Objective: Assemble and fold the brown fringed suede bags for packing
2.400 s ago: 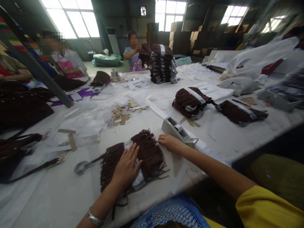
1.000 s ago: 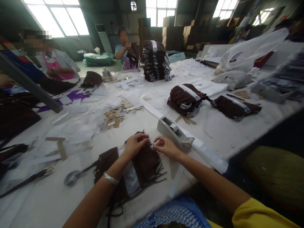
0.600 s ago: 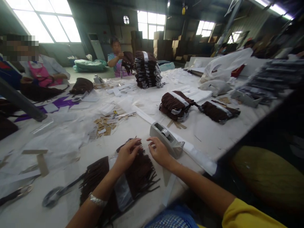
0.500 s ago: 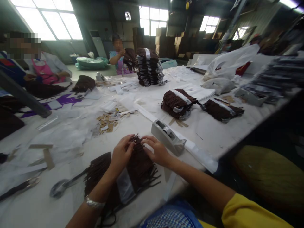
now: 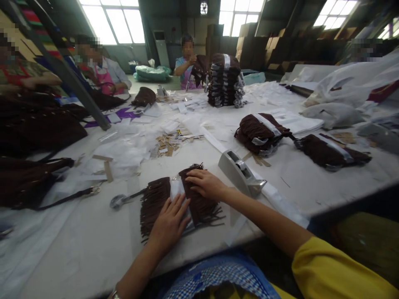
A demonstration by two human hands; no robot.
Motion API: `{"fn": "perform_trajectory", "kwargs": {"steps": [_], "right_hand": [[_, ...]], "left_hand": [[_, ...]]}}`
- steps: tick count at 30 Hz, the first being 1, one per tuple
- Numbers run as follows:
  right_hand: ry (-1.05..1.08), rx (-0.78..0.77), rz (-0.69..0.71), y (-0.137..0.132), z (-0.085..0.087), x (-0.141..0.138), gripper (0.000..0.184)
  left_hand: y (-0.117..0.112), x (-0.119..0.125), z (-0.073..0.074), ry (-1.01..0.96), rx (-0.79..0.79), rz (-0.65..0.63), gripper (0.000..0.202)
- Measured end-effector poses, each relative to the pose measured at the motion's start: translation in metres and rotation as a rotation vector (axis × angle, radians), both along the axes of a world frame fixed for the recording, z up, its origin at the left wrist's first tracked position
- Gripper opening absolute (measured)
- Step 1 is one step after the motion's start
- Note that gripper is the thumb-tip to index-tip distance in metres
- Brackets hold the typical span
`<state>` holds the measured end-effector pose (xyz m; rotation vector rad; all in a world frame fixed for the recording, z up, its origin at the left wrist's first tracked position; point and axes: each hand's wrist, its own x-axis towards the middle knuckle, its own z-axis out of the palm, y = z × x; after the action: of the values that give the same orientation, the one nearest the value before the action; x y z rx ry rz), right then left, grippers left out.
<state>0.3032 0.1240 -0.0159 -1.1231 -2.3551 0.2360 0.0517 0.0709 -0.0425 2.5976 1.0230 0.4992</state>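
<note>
A dark brown fringed bag (image 5: pixel 156 195) lies flat on the table before me, with a whitish band (image 5: pixel 177 186) across its middle. My left hand (image 5: pixel 171 218) rests flat on the band and the fringe beside it, fingers stretched out. On the bag's right part lies my right hand (image 5: pixel 205 182), its fingers extended over the brown material near the top edge. A strap leads left from the bag to a wrapped round end (image 5: pixel 118 202). Just right of my right hand stands a grey tape dispenser (image 5: pixel 240 172).
Brown banded bundles (image 5: pixel 260 133) lie beyond the dispenser, with a tall stack (image 5: pixel 222 81) farther back. Tan tags (image 5: pixel 168 145) and clear plastic (image 5: pixel 124 153) are scattered left of centre. A grey post (image 5: pixel 77 79) slants at left. Several people work around the table.
My left hand has moved from the bag's top edge down onto the band and flattened. My right hand has settled flat on the bag. The view has swung left.
</note>
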Motion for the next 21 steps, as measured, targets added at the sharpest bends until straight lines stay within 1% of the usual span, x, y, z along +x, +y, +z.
{"fn": "perform_trajectory", "kwargs": {"steps": [2, 4, 5, 7, 9, 10, 11, 13, 14, 15, 17, 19, 21], "right_hand": [[-0.088, 0.021, 0.121, 0.014, -0.002, -0.002, 0.033], [-0.165, 0.005, 0.133, 0.021, -0.005, 0.012, 0.031], [-0.183, -0.006, 0.1, 0.021, -0.006, 0.023, 0.03], [-0.168, 0.001, -0.022, 0.012, -0.003, 0.038, 0.03], [-0.096, 0.031, -0.113, -0.005, 0.004, 0.039, 0.031], [-0.057, 0.034, -0.095, -0.015, 0.007, 0.035, 0.03], [-0.028, 0.016, -0.024, -0.026, 0.009, 0.028, 0.03], [-0.009, -0.067, 0.176, -0.046, 0.01, 0.016, 0.029], [-0.01, -0.112, 0.236, -0.053, 0.009, 0.014, 0.028], [-0.013, -0.148, 0.245, -0.059, 0.008, 0.015, 0.027], [-0.011, -0.162, 0.138, -0.063, 0.008, 0.024, 0.022], [-0.014, -0.133, 0.037, -0.056, 0.012, 0.032, 0.018], [-0.01, -0.102, 0.042, -0.041, 0.019, 0.027, 0.02]], "left_hand": [[0.002, 0.001, 0.0, 0.001, -0.002, -0.005, 0.053], [0.003, -0.001, 0.001, 0.007, 0.011, 0.0, 0.054], [0.003, -0.003, 0.002, 0.007, 0.023, 0.01, 0.054], [-0.001, -0.008, 0.005, -0.002, 0.051, 0.04, 0.055], [-0.008, -0.015, 0.006, -0.01, 0.073, 0.061, 0.054], [-0.013, -0.018, 0.006, -0.01, 0.074, 0.061, 0.053], [-0.018, -0.022, 0.005, -0.008, 0.067, 0.055, 0.052], [-0.029, -0.033, 0.0, 0.0, 0.035, 0.045, 0.051], [-0.034, -0.04, -0.005, 0.003, 0.018, 0.053, 0.05], [-0.038, -0.048, -0.01, 0.003, 0.007, 0.073, 0.05], [-0.044, -0.069, -0.021, -0.009, 0.005, 0.16, 0.049], [-0.048, -0.091, -0.028, -0.052, 0.018, 0.284, 0.05], [-0.051, -0.109, -0.028, -0.138, 0.026, 0.415, 0.048]]}}
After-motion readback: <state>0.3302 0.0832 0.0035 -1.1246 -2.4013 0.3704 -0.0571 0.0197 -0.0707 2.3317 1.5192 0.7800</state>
